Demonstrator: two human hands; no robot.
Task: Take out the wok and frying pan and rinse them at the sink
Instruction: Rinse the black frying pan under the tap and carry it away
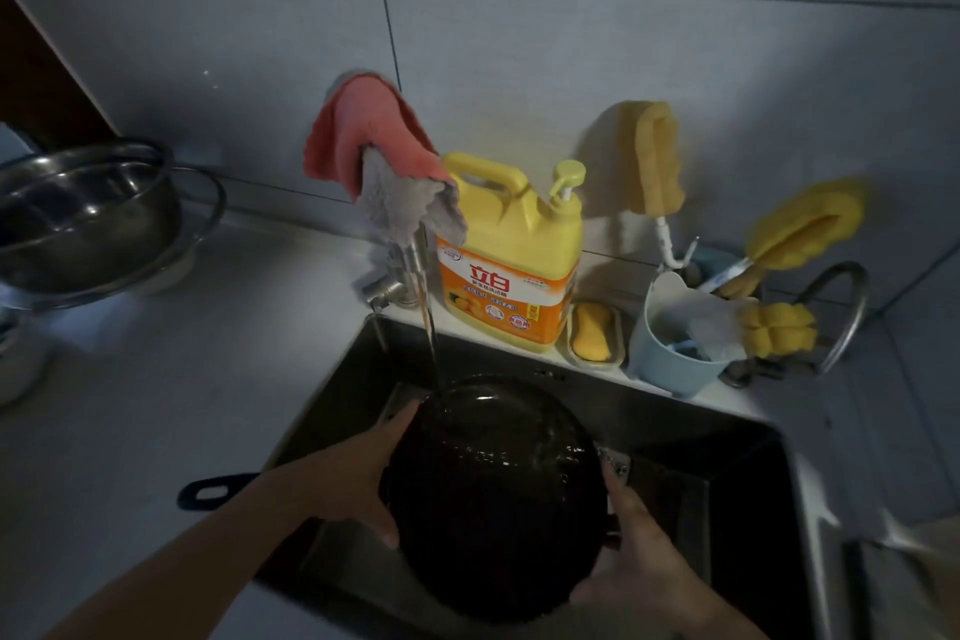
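Note:
A black round pan (493, 494) is tilted over the steel sink (670, 426), its wet surface facing me. Water runs from the tap (415, 255) in a thin stream onto the pan's upper rim. My left hand (358, 473) grips the pan's left edge. On the lower right edge, my right hand (639, 546) holds the pan near its handle joint. A dark handle with a hanging hole (213, 491) sticks out over the counter at the sink's left edge; what it belongs to is hidden behind my left arm.
A pink and grey cloth (384, 156) hangs over the tap. Behind the sink stand a yellow detergent jug (511, 260), a soap dish (595, 335) and a blue cup (670, 353) with yellow sponge brushes. Steel bowls (88, 213) are stacked on the counter at the left.

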